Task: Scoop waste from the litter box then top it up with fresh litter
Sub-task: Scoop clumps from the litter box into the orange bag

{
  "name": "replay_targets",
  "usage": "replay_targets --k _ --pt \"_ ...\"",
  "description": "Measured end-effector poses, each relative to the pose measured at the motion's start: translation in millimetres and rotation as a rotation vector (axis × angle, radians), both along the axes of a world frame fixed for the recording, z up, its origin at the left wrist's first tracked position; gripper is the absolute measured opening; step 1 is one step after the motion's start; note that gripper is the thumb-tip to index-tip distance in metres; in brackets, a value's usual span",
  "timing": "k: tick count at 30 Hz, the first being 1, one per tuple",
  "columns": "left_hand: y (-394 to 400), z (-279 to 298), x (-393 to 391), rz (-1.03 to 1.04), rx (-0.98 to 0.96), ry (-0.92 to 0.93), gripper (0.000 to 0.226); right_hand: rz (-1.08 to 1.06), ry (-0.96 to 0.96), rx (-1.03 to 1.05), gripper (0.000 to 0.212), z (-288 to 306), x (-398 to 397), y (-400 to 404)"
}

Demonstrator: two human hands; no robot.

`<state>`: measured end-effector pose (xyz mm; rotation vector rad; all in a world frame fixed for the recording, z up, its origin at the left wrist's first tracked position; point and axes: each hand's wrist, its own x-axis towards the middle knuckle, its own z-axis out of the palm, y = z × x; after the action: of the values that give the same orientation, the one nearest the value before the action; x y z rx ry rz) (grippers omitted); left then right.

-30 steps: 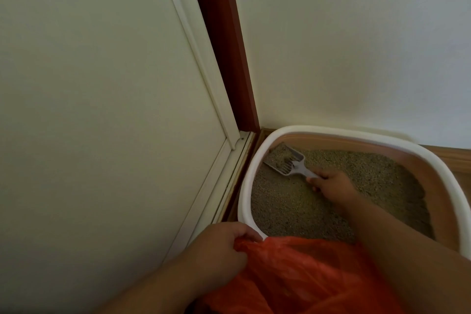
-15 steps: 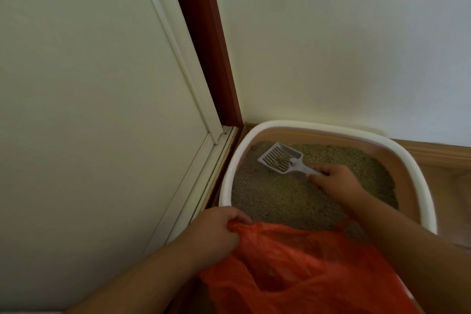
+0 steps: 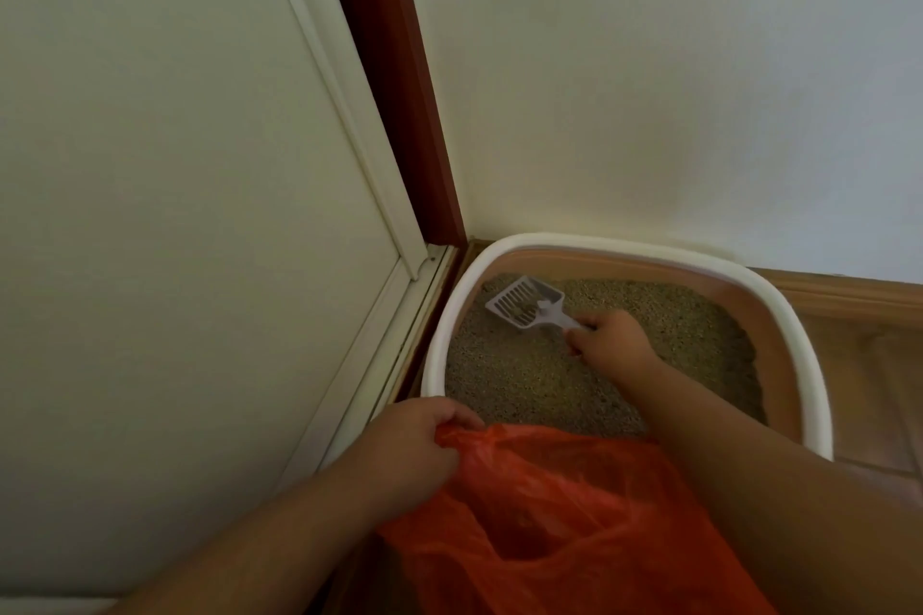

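**Hidden and cut off**

The bag (image 3: 574, 529) covers the litter box's (image 3: 779, 315) near rim and runs off the bottom edge. The right hand (image 3: 612, 337) hides the scoop's (image 3: 524, 305) handle end. What lies in the scoop is too small to tell.

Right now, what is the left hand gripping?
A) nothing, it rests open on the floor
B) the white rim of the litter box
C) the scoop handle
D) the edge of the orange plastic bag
D: the left hand pinches the edge of the orange plastic bag at the near side of the litter box, while the right hand holds the scoop.
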<state>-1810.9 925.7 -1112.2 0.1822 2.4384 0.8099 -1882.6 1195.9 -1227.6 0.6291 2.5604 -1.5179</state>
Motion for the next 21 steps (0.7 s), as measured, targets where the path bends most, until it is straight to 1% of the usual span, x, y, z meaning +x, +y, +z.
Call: replay_targets --k 4,7,9,11,14,16,18,19,21 --pt "-8 -1 0 0.014 0.012 0.001 0.038 -0.018 -0.037 0.065 0.02 -8 -19 -17" --pt "-15 -3 0 0.018 0.011 -0.006 0.038 -0.045 -0.05 0.064 0.023 -12 -28 -28" --pt "-19 -3 -1 0.017 0.007 -0.016 0.04 -0.094 -0.05 0.028 0.022 -14 -32 -35" --pt "-22 -3 -1 0.02 0.007 -0.023 0.041 -0.167 -0.042 -0.072 0.024 -18 -34 -40" --pt "-22 -3 -2 0.021 0.007 -0.02 0.041 -0.343 -0.039 -0.451 0.031 -28 -32 -36" --pt "-20 -4 -3 0.019 0.015 -0.012 0.041 -0.398 -0.022 -0.631 0.033 -28 -29 -33" --pt "-16 -5 -4 0.013 0.022 -0.007 0.041 -0.398 0.007 -0.724 0.034 -25 -26 -31" --pt "-14 -4 -4 0.012 0.027 -0.006 0.041 -0.374 0.019 -0.736 0.034 -24 -24 -30" --pt "-9 -3 -3 0.008 0.034 -0.008 0.041 -0.286 0.026 -0.655 0.035 -27 -19 -25"
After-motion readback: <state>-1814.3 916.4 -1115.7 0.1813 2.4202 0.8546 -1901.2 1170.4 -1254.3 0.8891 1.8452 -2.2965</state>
